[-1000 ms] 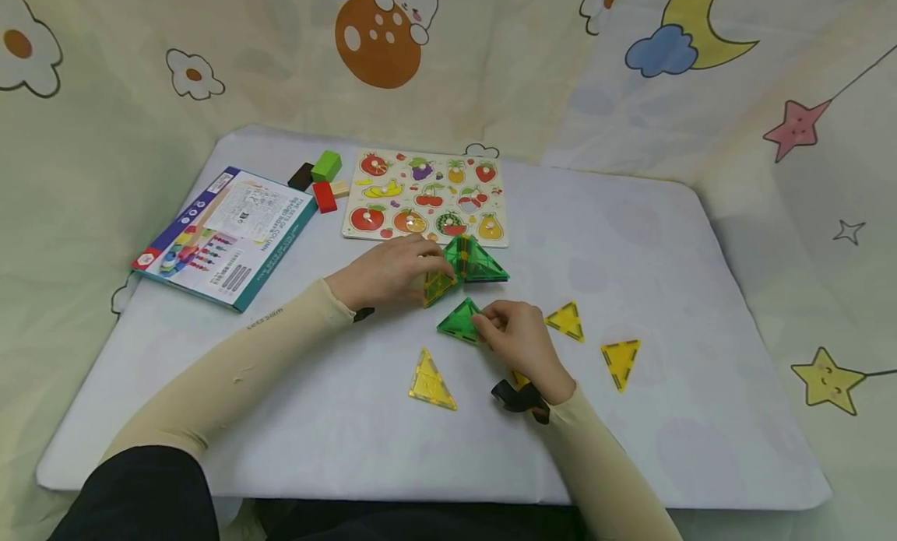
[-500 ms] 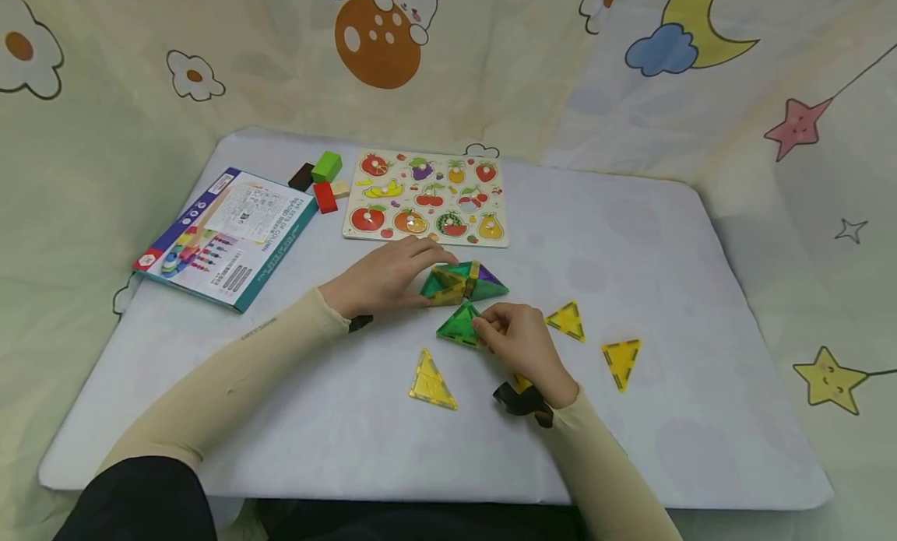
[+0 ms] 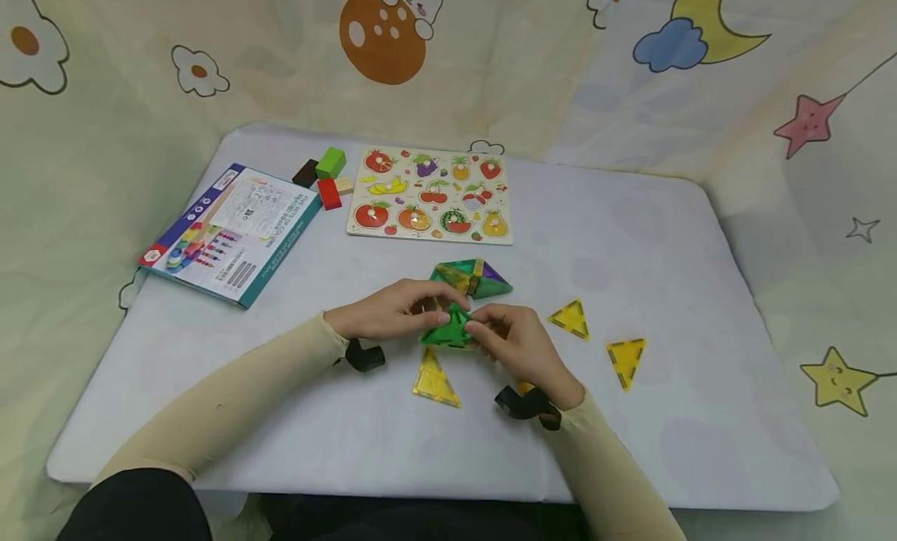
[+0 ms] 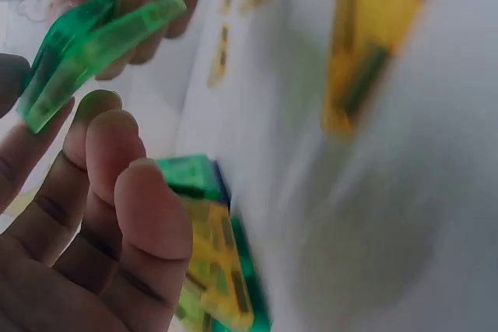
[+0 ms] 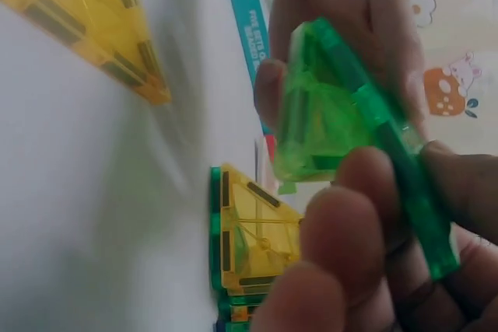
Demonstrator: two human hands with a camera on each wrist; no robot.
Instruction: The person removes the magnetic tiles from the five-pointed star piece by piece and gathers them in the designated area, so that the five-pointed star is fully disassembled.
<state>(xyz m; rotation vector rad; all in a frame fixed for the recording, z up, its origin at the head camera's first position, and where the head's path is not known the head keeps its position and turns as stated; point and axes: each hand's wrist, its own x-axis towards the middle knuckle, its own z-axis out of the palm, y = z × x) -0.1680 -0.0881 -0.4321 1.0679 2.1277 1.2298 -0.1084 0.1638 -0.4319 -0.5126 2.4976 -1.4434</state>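
Two green triangular magnetic tiles (image 3: 448,337) are between my hands, meeting at an angle along one side. My left hand (image 3: 392,311) pinches them from the left with thumb and fingertip. From the other side my right hand (image 3: 518,342) grips the darker green tile (image 5: 408,184) between thumb and fingers. The lighter green tile (image 5: 323,126) slants away from it toward the left hand. Just beyond the hands on the table lies a built shape of green, yellow and purple tiles (image 3: 494,286), partly covered by the left fingers.
Loose yellow triangular tiles lie around: one in front (image 3: 436,381), two to the right (image 3: 571,320), another mostly under the right wrist. Behind are a fruit puzzle board (image 3: 430,194), several coloured blocks (image 3: 330,163) and a flat box (image 3: 234,233) at left.
My left hand has let go of the built shape, which was set down flatter, and has come nearer to grip the green tiles. The right hand keeps its grip; the green tiles are now tilted.
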